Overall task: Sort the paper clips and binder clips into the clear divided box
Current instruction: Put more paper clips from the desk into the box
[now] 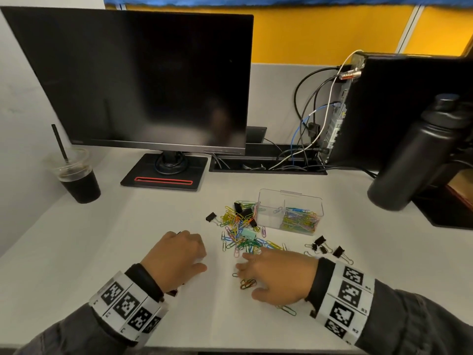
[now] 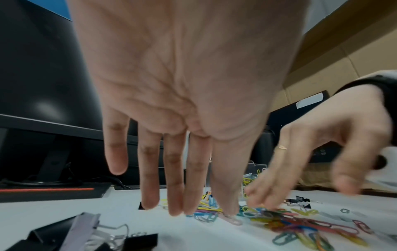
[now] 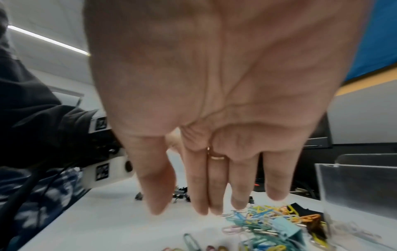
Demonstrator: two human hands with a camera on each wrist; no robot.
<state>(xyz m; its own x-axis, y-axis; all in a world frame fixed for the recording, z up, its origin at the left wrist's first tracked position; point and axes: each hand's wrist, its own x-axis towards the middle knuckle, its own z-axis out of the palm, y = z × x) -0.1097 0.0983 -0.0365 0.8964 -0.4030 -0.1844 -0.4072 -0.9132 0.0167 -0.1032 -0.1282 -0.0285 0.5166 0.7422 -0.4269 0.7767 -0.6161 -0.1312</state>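
While both hands (image 1: 176,257) (image 1: 279,275) hover with fingers (image 3: 197,186) straight, empty, wristband tags (image 1: 348,298) read R2, R3, paper clips (image 1: 243,234) beside divided box (image 1: 290,211).

"R3" and "R2" beside the square markers on the right wrist band (image 1: 346,301), other markings unreadable

We hold both hands palm-down, low over the desk: our left hand (image 1: 179,254) with fingers (image 2: 150,178) straight and together, our right hand (image 1: 276,274) with fingers (image 3: 199,183) extended, gripping nothing
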